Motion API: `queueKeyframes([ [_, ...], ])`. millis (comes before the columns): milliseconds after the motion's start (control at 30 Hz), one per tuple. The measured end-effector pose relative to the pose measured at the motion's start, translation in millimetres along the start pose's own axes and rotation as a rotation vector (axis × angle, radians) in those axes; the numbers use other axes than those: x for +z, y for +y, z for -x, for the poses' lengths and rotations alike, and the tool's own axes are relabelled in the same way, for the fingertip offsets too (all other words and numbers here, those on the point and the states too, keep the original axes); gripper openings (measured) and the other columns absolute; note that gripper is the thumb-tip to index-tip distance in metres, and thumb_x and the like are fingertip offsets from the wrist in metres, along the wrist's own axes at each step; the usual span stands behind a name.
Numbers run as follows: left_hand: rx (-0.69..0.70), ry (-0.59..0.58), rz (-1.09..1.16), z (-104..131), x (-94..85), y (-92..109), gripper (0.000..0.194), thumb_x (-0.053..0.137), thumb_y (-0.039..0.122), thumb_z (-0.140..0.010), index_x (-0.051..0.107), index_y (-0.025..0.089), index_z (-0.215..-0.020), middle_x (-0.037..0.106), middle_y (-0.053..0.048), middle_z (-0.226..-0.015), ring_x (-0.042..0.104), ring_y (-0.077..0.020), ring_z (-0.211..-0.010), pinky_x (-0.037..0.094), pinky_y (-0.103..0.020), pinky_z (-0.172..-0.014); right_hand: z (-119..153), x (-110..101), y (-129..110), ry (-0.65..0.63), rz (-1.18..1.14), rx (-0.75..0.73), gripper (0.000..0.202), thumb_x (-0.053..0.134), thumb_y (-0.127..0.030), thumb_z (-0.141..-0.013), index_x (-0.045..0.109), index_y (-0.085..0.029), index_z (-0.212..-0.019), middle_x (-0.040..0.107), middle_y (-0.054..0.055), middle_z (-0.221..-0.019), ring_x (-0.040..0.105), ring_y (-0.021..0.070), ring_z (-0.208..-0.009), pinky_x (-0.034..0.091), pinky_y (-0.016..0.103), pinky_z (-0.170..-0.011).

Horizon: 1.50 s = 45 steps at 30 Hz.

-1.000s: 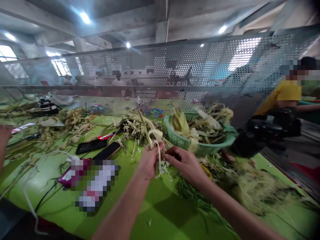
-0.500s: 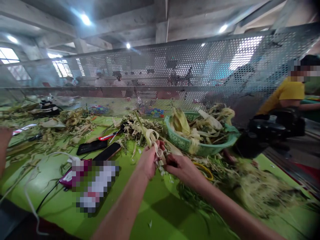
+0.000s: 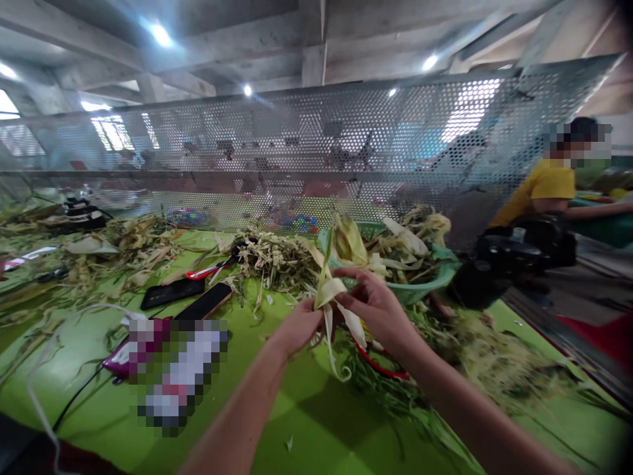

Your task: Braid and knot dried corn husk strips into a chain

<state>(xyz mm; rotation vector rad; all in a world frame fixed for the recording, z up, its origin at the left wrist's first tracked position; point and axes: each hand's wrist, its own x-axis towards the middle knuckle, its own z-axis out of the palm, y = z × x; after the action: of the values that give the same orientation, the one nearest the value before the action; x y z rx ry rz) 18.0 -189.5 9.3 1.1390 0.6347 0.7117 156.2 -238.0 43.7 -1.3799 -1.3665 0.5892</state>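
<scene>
Now right hand [image 3: 378,305] higher, touching husk [image 3: 330,290]

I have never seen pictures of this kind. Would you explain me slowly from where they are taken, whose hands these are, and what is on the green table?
There is no machine at work here: these are a person's own bare hands. The view comes from a camera worn on that person's head, looking forward and down. The left hand grips pale, curling plant strips, and the fingers of the right hand are at the same strips. On the green table lie heaps of dry plant scraps, two dark, phone-like objects, and a red tool. Beyond the right hand is a green basket filled with husks. A perforated metal screen stands behind. Some items are pixelated, so I cannot identify them.
</scene>
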Motion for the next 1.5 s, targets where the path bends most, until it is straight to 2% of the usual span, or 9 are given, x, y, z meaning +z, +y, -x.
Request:
queueKeyframes([
  [100,-0.002,-0.045,-0.018,1,-0.1,0,0.022,0.073,0.037,-0.064,0.065,0.017,-0.062,0.056,0.000,-0.050,0.052,-0.0111,-0.047,0.037,-0.022,-0.049,-2,-4,1,0.000,-0.158,0.057,0.021,0.060,-0.036,-0.076,0.063,-0.017,-0.084,0.058,0.001,-0.072,0.051,0.0133,-0.060,0.043,0.026,-0.057],
  [200,-0.038,-0.079,-0.030,2,-2.2,-1,0.024,0.072,0.038,-0.065,0.066,0.016,-0.069,0.058,-0.001,-0.054,0.053,-0.0116,-0.046,0.040,-0.024,-0.049,-4,-14,-3,0.011,-0.262,0.071,0.023,0.060,-0.039,-0.079,0.062,-0.016,-0.076,0.058,0.002,-0.068,0.048,0.0123,-0.057,0.041,0.024,-0.054],
  [333,-0.102,-0.037,0.002,2,-5.7,-2,0.028,0.070,0.040,-0.067,0.064,0.013,-0.070,0.050,0.002,-0.050,0.041,-0.0065,-0.037,0.031,-0.022,-0.040,-7,-23,-5,0.046,-0.326,0.070,0.028,0.058,-0.044,-0.082,0.063,-0.016,-0.085,0.065,0.008,-0.084,0.050,0.0114,-0.057,0.043,0.025,-0.054],
  [433,-0.126,-0.040,0.119,2,-8.7,1,0.035,0.069,0.047,-0.070,0.060,0.013,-0.071,0.037,0.007,-0.047,0.029,-0.0034,-0.037,0.020,-0.020,-0.038,-10,-21,1,0.042,-0.285,0.078,0.031,0.065,-0.040,-0.077,0.061,-0.018,-0.098,0.066,0.007,-0.095,0.056,0.0135,-0.069,0.048,0.027,-0.065],
  [600,-0.155,-0.089,0.264,-3,-11.6,-2,0.039,0.070,0.049,-0.070,0.048,0.017,-0.067,0.025,0.011,-0.047,0.017,-0.0023,-0.038,0.009,-0.019,-0.041,-7,-3,15,-0.270,-0.213,0.174,0.046,0.074,-0.036,-0.068,0.059,-0.017,-0.107,0.065,0.007,-0.103,0.061,0.0208,-0.094,0.049,0.034,-0.083],
  [767,-0.132,-0.046,0.200,-6,-3.9,-16,0.035,0.073,0.040,-0.064,0.046,0.019,-0.073,0.030,0.011,-0.048,0.018,-0.0029,-0.039,0.009,-0.021,-0.042,4,15,17,-0.438,-0.368,0.212,0.048,0.076,-0.039,-0.067,0.060,-0.017,-0.106,0.067,0.005,-0.093,0.063,0.0204,-0.088,0.050,0.034,-0.082],
  [967,-0.161,-0.124,0.077,-2,5.5,-19,0.033,0.069,0.043,-0.069,0.045,0.021,-0.077,0.028,0.011,-0.048,0.018,-0.0041,-0.040,0.006,-0.022,-0.043,9,20,17,-0.318,-0.386,0.293,0.041,0.062,-0.049,-0.079,0.064,-0.017,-0.104,0.070,0.005,-0.082,0.064,0.0198,-0.071,0.051,0.032,-0.067],
  [1267,-0.170,-0.275,-0.024,1,3.8,-15,0.045,0.057,0.063,-0.075,0.049,0.019,-0.079,0.028,0.010,-0.049,0.018,-0.0048,-0.040,0.006,-0.024,-0.043,3,8,13,-0.158,-0.363,0.272,0.049,0.044,-0.060,-0.086,0.069,-0.019,-0.098,0.071,0.007,-0.087,0.064,0.0226,-0.076,0.048,0.030,-0.058],
  [1500,-0.193,-0.290,-0.202,5,12.7,-18,0.048,0.051,0.064,-0.078,0.055,0.016,-0.076,0.034,0.008,-0.049,0.022,-0.0048,-0.041,0.010,-0.025,-0.044,3,6,4,-0.106,-0.505,0.361,0.042,0.053,-0.057,-0.082,0.061,-0.019,-0.066,0.067,0.006,-0.070,0.061,0.0211,-0.067,0.045,0.029,-0.053],
])
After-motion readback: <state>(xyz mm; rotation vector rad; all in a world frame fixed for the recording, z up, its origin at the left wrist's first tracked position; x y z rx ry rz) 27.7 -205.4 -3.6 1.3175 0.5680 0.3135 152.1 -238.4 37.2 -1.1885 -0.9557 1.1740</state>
